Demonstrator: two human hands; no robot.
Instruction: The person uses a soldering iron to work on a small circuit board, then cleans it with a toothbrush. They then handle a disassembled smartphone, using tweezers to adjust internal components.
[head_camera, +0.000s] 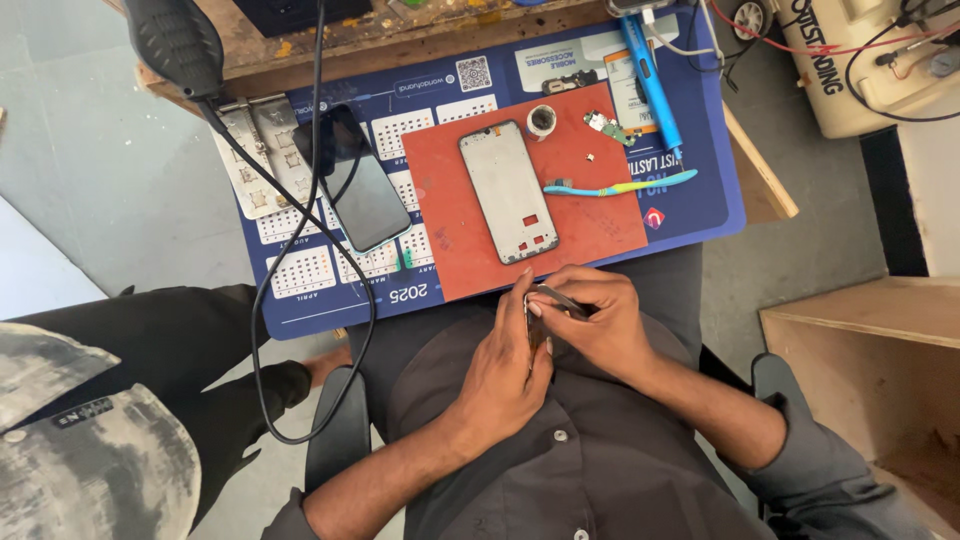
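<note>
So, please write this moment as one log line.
left hand: holds small dark part | right hand: tweezers on it | phone frame: on red mat

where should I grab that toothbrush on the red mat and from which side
Probably best by the yellow end of the toothbrush, coming from above. It lies flat and crosswise on the red mat, that end juts past the mat's edge, and the bristle end sits close to the phone frame.

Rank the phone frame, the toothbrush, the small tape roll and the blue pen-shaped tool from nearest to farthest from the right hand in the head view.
1. Phone frame, lying on the red mat just beyond the right hand.
2. Toothbrush, on the mat's right side.
3. Tape roll, at the mat's far edge.
4. Blue tool, farthest, off the mat at the far right.
</note>
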